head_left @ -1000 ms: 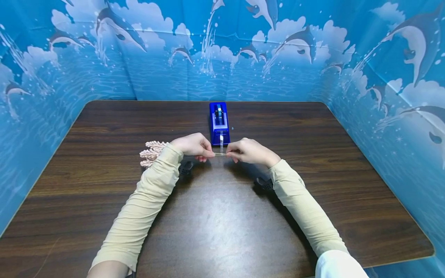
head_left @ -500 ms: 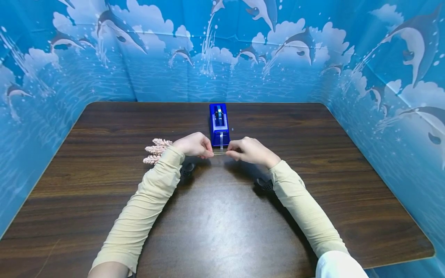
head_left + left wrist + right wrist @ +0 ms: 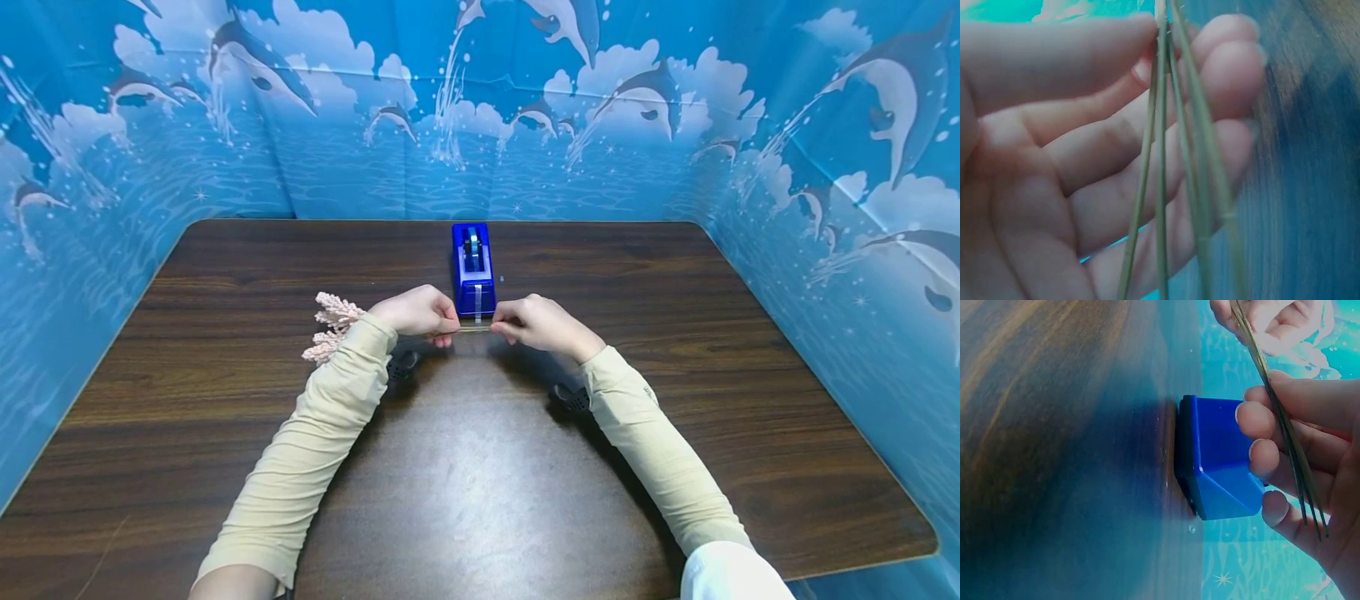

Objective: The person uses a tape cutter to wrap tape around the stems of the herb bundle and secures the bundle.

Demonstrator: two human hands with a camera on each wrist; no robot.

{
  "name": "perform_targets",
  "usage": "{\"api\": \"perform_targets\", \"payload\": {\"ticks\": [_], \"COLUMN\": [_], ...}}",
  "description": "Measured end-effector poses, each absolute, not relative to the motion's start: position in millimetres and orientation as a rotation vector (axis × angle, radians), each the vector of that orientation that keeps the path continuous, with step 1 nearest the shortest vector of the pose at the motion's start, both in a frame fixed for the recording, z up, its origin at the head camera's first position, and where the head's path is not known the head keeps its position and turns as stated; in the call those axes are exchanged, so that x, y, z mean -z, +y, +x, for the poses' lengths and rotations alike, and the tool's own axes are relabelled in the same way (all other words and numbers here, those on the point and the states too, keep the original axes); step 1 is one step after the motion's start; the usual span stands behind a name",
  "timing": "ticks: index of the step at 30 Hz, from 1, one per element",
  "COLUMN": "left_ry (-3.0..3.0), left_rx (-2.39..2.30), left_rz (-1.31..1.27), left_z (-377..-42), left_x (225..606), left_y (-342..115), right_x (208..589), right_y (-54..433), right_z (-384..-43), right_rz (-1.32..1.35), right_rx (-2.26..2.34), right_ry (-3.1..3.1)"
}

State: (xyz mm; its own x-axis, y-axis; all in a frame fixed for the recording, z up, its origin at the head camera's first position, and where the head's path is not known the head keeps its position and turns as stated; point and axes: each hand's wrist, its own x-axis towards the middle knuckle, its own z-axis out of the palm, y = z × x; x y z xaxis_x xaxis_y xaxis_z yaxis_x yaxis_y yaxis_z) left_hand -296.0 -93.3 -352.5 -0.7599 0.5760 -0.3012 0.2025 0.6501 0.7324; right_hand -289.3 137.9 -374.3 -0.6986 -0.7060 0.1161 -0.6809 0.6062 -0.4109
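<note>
My left hand (image 3: 418,312) pinches several thin, greenish-brown stems (image 3: 1161,156) between thumb and fingertips. In the left wrist view the stems fan out across its palm. Pale pink flower heads (image 3: 335,311) stick out to the left behind that wrist, apparently on these same stems. At the other end my right hand (image 3: 543,325) pinches the stems, whose tips (image 3: 1310,506) hang loose over its palm. Between both hands the stems lie level, just in front of a blue tape dispenser (image 3: 472,271). A strip of clear tape (image 3: 477,307) reaches down from it towards the stems; whether they touch cannot be told.
The dark wood table (image 3: 480,500) carries the dispenser near its middle back. Black wrist devices (image 3: 570,397) sit under both wrists. A blue dolphin-print curtain (image 3: 480,167) surrounds the table's back and sides.
The flower heads have shifted and turned slightly behind the left wrist. Both hands keep their hold, with the gap between them a little wider. The dispenser stays put.
</note>
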Motion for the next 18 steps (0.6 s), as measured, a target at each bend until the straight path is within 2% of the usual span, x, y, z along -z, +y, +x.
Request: {"api": "perform_targets", "payload": {"ticks": [18], "left_ry": [2.543], "left_rx": [-0.907], "left_rz": [0.641], "left_z": [-296.5], "left_x": [352.1], "left_y": [-93.2], "right_x": [374.6], "right_y": [135.3], "right_z": [-288.1], "right_rz": [-1.167], "right_rx": [0.613], "right_ry": [2.893]}}
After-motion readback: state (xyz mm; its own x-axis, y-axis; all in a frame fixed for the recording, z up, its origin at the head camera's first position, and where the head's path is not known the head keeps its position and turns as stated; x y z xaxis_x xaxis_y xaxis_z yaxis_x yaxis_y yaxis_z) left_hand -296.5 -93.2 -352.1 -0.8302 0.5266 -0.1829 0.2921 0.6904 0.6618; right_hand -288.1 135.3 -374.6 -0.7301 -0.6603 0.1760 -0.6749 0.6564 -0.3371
